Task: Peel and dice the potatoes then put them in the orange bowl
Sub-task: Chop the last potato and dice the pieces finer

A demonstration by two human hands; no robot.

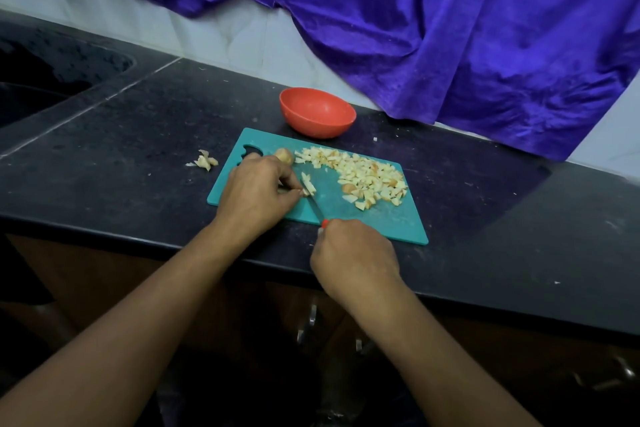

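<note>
A teal cutting board (381,222) lies on the black counter. A heap of diced potato (360,175) covers its far right half. My left hand (256,194) pinches a small potato piece (308,185) against the board. My right hand (353,253) grips a red-handled knife (317,210), whose blade rests at that piece. A brownish potato chunk (284,156) lies just beyond my left hand. The orange bowl (317,113) stands past the board, and nothing shows inside it.
A small pile of peelings (204,161) lies on the counter (131,156) left of the board. A dark sink (41,80) is at the far left. Purple cloth (450,28) hangs over the tiled wall behind the bowl. The counter's front edge runs under my forearms.
</note>
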